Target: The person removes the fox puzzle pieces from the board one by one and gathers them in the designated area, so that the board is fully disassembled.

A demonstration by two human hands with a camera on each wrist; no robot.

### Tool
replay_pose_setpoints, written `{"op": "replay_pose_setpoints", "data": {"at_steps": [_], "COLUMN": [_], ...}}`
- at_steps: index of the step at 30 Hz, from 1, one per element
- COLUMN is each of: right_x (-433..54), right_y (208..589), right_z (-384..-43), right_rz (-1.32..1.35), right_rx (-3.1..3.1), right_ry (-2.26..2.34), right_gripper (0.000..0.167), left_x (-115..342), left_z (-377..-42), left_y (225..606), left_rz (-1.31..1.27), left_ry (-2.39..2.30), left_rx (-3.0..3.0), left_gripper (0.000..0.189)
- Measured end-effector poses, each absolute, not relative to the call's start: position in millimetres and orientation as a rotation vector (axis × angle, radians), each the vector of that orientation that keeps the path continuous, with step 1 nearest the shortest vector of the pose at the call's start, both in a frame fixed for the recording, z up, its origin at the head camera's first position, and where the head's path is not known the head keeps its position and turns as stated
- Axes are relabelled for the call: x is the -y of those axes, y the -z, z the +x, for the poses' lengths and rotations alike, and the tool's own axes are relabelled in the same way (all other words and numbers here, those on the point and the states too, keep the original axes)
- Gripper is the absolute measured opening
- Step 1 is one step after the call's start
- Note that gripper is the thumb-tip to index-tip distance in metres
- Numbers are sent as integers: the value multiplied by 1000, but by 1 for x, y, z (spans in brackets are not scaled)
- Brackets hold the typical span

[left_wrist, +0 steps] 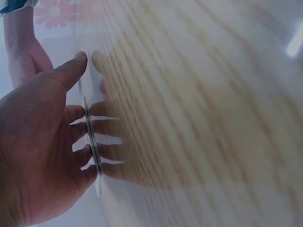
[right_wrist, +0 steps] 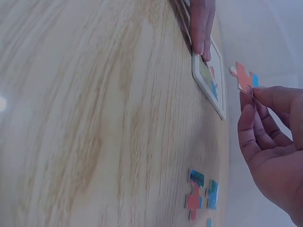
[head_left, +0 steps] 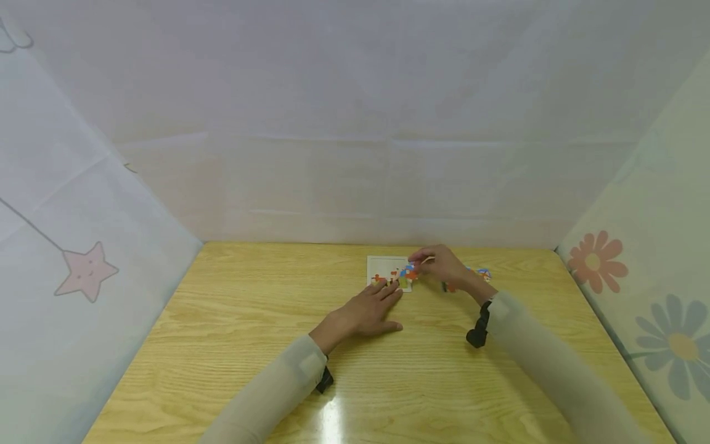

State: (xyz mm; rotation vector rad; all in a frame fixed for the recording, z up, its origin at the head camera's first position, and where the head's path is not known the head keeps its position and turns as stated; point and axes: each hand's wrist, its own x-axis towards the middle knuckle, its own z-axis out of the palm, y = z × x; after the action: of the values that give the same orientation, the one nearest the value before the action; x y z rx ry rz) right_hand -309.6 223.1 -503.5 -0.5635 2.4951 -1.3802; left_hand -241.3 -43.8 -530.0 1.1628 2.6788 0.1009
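A white puzzle tray (head_left: 368, 268) lies near the back of the table, with several colourful pieces set inside it. My left hand (head_left: 368, 311) is laid flat with fingers spread, its fingertips on the tray's near edge. In the left wrist view, those fingers (left_wrist: 81, 153) meet the thin edge of the tray. Between thumb and fingertips my right hand (head_left: 440, 265) pinches a red-orange and blue jigsaw piece (right_wrist: 244, 75). This piece is raised over the right side of the tray, tilted on edge in the right wrist view.
Loose jigsaw pieces (right_wrist: 193, 198) lie to the right of the tray, partly hidden by my right forearm in the head view. The wooden table (head_left: 249, 320) meets a pale cloth backdrop (head_left: 310, 185) at the back and printed cloth at both sides.
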Motion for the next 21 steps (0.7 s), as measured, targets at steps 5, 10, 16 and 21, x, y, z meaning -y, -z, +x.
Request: {"op": "replay_pose_setpoints", "data": {"at_steps": [5, 10, 16, 21], "right_x": [-234, -246, -260, -271], "right_y": [498, 501, 502, 502], "right_z": [-301, -298, -294, -290], "right_rz": [-554, -558, -553, -552], "right_rx": [-2463, -2493, -2511, -2522], "right_ry": [1381, 1334, 1309, 1304], "right_gripper": [31, 31, 31, 32], "left_x": [44, 44, 45, 46], "left_z": [-241, -239, -239, -240], "left_y": [528, 527, 527, 527], "left_rz": [1164, 1172, 1180, 1181], "left_ry": [-114, -102, -105, -96], "left_rx": [-2681, -2682, -2678, -2684], "left_gripper": [86, 85, 85, 85]}}
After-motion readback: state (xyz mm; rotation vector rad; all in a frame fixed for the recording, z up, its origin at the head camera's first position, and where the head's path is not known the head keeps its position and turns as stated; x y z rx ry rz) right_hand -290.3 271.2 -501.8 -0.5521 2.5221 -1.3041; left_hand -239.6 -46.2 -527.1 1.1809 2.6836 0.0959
